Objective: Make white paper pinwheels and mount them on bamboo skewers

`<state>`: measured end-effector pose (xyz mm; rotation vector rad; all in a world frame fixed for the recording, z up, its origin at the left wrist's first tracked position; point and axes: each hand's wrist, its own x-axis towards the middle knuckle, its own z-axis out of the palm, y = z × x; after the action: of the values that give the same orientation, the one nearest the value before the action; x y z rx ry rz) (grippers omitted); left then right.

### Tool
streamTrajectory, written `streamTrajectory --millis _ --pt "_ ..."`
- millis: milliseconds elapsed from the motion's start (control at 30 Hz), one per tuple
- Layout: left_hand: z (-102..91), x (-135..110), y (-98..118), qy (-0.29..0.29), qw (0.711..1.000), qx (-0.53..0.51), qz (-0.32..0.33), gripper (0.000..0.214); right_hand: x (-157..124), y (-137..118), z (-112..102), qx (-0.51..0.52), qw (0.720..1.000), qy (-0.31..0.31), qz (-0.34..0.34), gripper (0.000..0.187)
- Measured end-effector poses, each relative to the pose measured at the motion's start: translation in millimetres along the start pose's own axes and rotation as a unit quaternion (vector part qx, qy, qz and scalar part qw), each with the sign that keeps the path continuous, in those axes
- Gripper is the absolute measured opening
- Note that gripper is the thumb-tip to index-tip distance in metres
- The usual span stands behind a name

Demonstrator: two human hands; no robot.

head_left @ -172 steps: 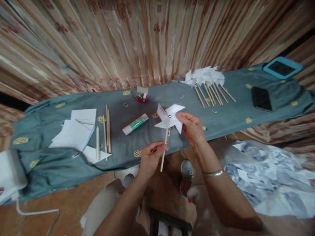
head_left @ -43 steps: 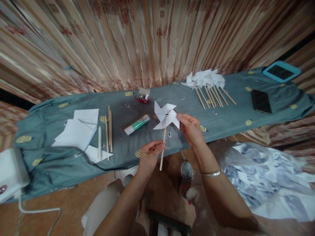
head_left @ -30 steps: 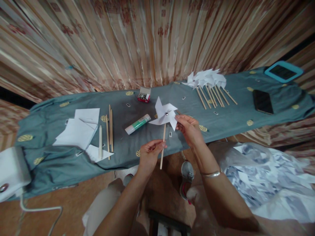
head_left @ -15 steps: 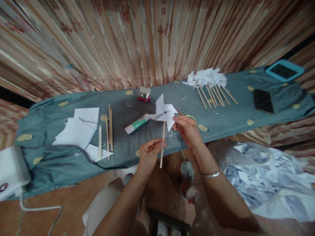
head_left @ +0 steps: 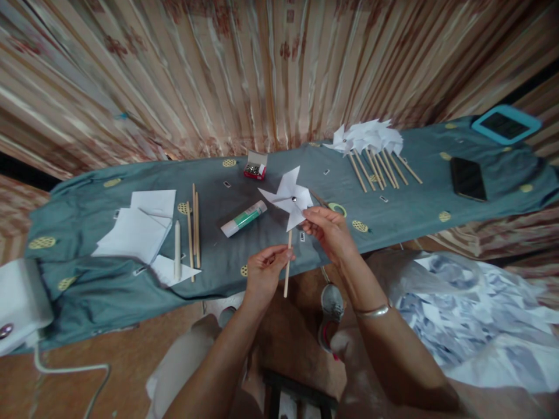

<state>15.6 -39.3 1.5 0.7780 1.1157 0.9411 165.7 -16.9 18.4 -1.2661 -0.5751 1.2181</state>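
Observation:
I hold a white paper pinwheel (head_left: 286, 198) upright over the front edge of a board covered in grey-blue cloth (head_left: 78, 279). My left hand (head_left: 264, 273) pinches its wooden stick (head_left: 287, 273) between thumb and fingers. My right hand (head_left: 327, 230) pinches the lower right blade of the wheel, just below the metal pin at its hub. A glue stick (head_left: 243, 219) lies on the cloth just left of the wheel.
Several finished pinwheels (head_left: 371, 145) lie at the back right. White paper squares (head_left: 135, 230) and loose sticks (head_left: 193, 224) sit at the left. A small box of pins (head_left: 254, 166), a black phone (head_left: 468, 178) and a blue-framed tablet (head_left: 505, 123) also rest there. Paper scraps (head_left: 471, 314) pile at lower right.
The paper wheel has turned clockwise on its pin, led by my right hand, which moved down and left along the blade. My left hand kept the stick nearly still.

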Motion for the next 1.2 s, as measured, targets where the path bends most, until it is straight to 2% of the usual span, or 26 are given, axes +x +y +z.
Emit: streamTrajectory --millis 267,467,700,800,1000,1067,1200 --pt "-0.3 -0.3 -0.3 -0.002 1.0 0.01 -0.002 0.023 -2.2 2.0 0.3 -0.038 0.999 -0.034 -0.006 0.026" --pt "-0.3 0.4 -1.0 0.0 1.0 0.007 -0.002 0.022 -4.0 0.9 1.2 -0.077 0.995 -0.066 -0.026 0.035" --pt "0.1 0.5 2.3 0.004 1.0 -0.009 -0.008 0.024 -8.4 -14.4 -9.2 -0.101 0.99 -0.082 -0.044 0.038" --pt "0.1 0.7 3.4 0.004 1.0 -0.013 -0.015 0.027 -7.8 -21.9 -18.8 -0.087 0.992 -0.051 -0.072 0.035" --pt "1.3 -0.3 1.3 -0.044 0.996 -0.042 -0.068 0.031 7.5 -19.3 -34.5 -0.03 0.982 0.119 -0.143 0.027" --pt "2.1 -0.8 -0.8 -0.056 0.994 -0.044 -0.087 0.032 12.7 -16.3 -35.6 -0.04 0.983 0.126 -0.131 0.032" --pt "3.0 -0.5 -4.6 -0.067 0.993 -0.03 -0.096 0.032 17.0 -13.8 -31.4 -0.039 0.992 0.089 -0.084 0.038"
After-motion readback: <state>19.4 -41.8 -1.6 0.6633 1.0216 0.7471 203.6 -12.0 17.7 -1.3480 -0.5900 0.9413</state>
